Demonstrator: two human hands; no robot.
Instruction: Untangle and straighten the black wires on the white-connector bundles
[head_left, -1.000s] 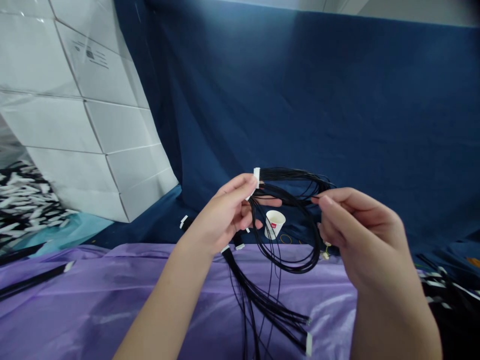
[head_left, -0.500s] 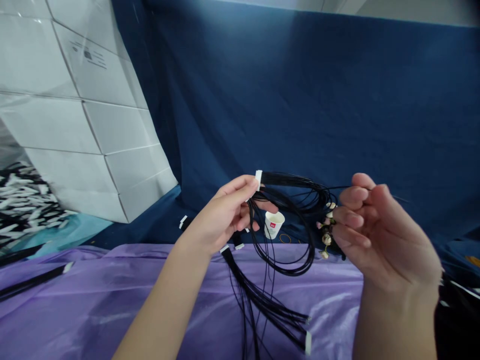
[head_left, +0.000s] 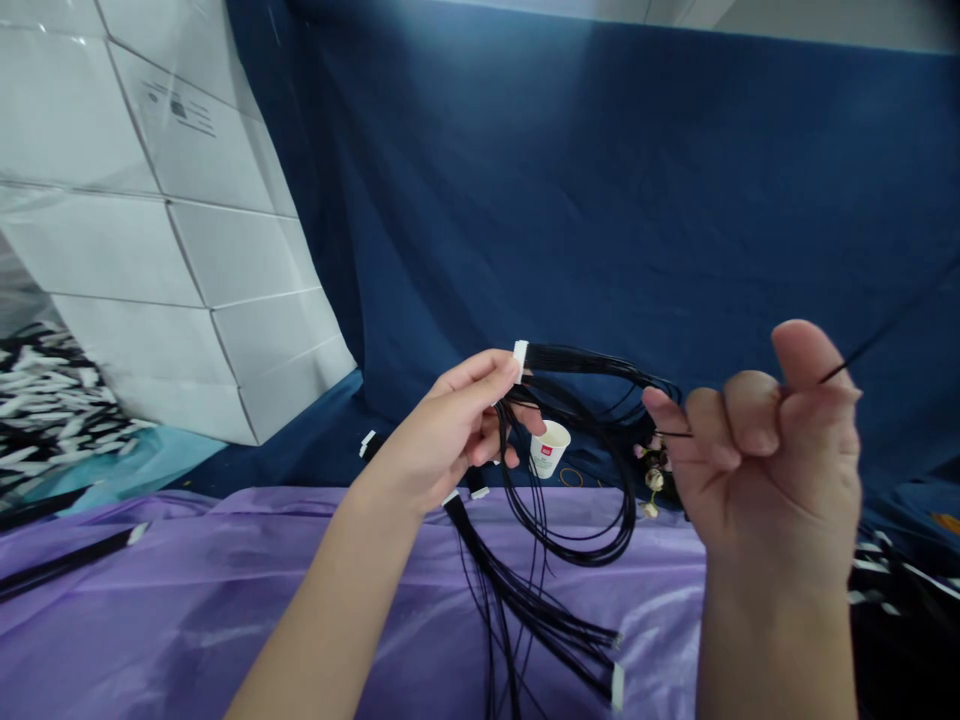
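Note:
My left hand [head_left: 457,420] pinches a looped black wire harness [head_left: 574,400] near its white connector [head_left: 520,361]. The loops hang to the right of the fingers, and a few thin ends dangle below. My right hand [head_left: 765,450] is closed around a single black wire [head_left: 874,345], which passes through the fingers and runs out toward the upper right. On the purple cloth beneath lies another black wire harness [head_left: 517,595], with a white connector [head_left: 617,686] at its near end.
A paper cup [head_left: 550,449] and small artificial flowers [head_left: 654,480] stand behind the harness. White boxes [head_left: 127,250] are stacked at the left, beside a heap of black-and-white harnesses [head_left: 52,400]. More harnesses [head_left: 892,600] lie at the right. Purple cloth [head_left: 187,620] covers the front surface.
My right hand has moved to the right and turned, drawing one wire out toward the upper right. My left hand keeps its grip on the harness, almost unmoved.

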